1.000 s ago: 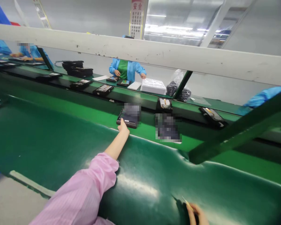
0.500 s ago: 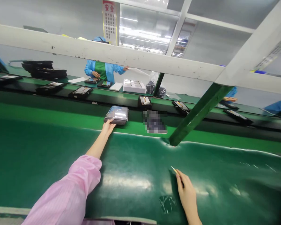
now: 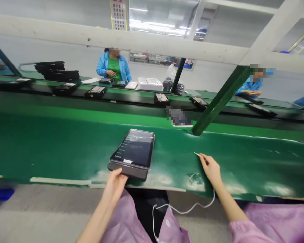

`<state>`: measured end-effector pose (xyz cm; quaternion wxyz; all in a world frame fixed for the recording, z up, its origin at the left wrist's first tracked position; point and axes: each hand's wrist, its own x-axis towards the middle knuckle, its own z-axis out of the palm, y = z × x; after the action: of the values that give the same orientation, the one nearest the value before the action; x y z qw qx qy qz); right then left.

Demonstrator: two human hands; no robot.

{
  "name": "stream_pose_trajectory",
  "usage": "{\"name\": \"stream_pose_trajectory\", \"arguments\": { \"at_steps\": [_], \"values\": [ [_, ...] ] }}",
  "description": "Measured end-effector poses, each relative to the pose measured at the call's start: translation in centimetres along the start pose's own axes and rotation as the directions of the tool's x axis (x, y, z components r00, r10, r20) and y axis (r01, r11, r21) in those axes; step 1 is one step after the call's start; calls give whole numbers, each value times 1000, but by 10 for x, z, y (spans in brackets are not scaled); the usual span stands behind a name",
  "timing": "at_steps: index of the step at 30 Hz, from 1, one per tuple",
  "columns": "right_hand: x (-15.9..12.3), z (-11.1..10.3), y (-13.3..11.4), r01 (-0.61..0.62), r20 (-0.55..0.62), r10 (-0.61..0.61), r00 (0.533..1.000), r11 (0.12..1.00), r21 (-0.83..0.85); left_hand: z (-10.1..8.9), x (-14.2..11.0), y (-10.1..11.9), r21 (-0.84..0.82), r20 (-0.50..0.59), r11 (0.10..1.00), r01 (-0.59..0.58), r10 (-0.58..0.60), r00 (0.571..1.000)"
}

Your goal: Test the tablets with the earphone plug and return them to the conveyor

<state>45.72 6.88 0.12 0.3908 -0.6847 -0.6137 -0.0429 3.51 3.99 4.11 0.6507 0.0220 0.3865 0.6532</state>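
My left hand [image 3: 116, 184] grips the near edge of a black tablet [image 3: 135, 150], thumb on top of its thick dark end. The tablet's screen faces up, with lines of small text along its left side and a small white label near its lower edge. Over the green mat to the right, my right hand [image 3: 210, 168] pinches a thin, pale pointed stick [image 3: 198, 154] between thumb and fingers, its tip pointing left. What the stick is exactly cannot be made out. A white cord [image 3: 184, 212] hangs below the table edge near my right forearm.
Several black devices in trays, one a black tray [image 3: 95, 91], line the dark conveyor beyond the table. A blurred-out dark item [image 3: 179, 116] lies near the green post [image 3: 218, 101]. Across the line, a person in blue [image 3: 114, 65] stands by a white box [image 3: 150, 84].
My left hand has drawn the tablet from the far edge back toward me over the mat. The view has tilted down; my right hand still holds the stick.
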Motion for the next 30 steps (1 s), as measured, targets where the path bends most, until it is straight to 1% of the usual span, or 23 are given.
{"name": "stream_pose_trajectory", "arguments": {
  "at_steps": [2, 5, 8, 9, 11, 13, 14, 15, 16, 17, 18, 19, 20, 21, 22, 24, 26, 28, 30],
  "values": [
    [1, 1, 2, -24, 7, 24, 1000, 1000, -13, -28, -29, -11, 60, 31, 998, 10, -12, 999],
    [1, 2, 4, -67, 6, 67, 998, 997, -42, -58, -57, -29, 175, 76, 984, 38, -52, 996],
    [1, 1, 4, -115, -9, 114, 993, 991, -75, -77, -66, -40, 299, 139, 950, 95, -141, 980],
    [1, 1, 2, -128, -16, 127, 992, 988, -85, -82, -65, -41, 369, 159, 924, 97, -166, 973],
    [2, -1, -3, -147, -30, 145, 989, 984, -101, -92, -59, -39, 536, 179, 842, 63, -186, 966],
    [4, -4, -10, -156, -43, 152, 987, 981, -112, -100, -51, -30, 655, 173, 756, 8, -161, 972],
    [5, -6, -15, -157, -42, 153, 987, 981, -113, -103, -48, -24, 695, 161, 718, -25, -121, 980],
    [6, -8, -20, -155, -32, 152, 988, 982, -113, -107, -45, -18, 733, 151, 675, -78, -50, 987],
    [7, -10, -24, -151, -16, 150, 989, 982, -110, -110, -42, -13, 772, 154, 616, -155, 55, 986],
    [7, -12, -28, -147, 5, 149, 989, 983, -107, -112, -41, -8, 816, 184, 521, -250, 176, 967],
    [7, -14, -31, -145, 27, 148, 989, 984, -104, -113, -40, -5, 851, 247, 395, -347, 282, 927],
    [7, -16, -34, -144, 46, 149, 988, 984, -102, -113, -40, -3, 863, 336, 257, -434, 349, 875],
    [7, -17, -36, -144, 60, 151, 987, 984, -105, -111, -40, -3, 853, 432, 135, -505, 361, 826],
    [6, -17, -38, -147, 66, 154, 986, 984, -105, -108, -40, -4, 830, 511, 51, -555, 329, 794],
    [6, -15, -40, -150, 71, 158, 985, 983, -102, -104, -40, -6, 809, 567, -8, -588, 278, 776],
    [9, -5, -47, -161, 75, 167, 983, 983, -84, -92, -39, -10, 784, 619, -74, -617, 184, 764],
    [15, 11, -60, -172, 120, 175, 977, 984, -33, -82, -38, -12, 789, 615, -92, -608, 141, 776],
    [25, 29, -81, -180, 254, 156, 955, 981, 74, -76, -39, -11, 800, 600, -88, -594, 127, 790],
    [33, 45, -108, -167, 390, 69, 918, 960, 225, -74, -40, -9, 811, 585, -72, -581, 130, 800]
  ]
}}
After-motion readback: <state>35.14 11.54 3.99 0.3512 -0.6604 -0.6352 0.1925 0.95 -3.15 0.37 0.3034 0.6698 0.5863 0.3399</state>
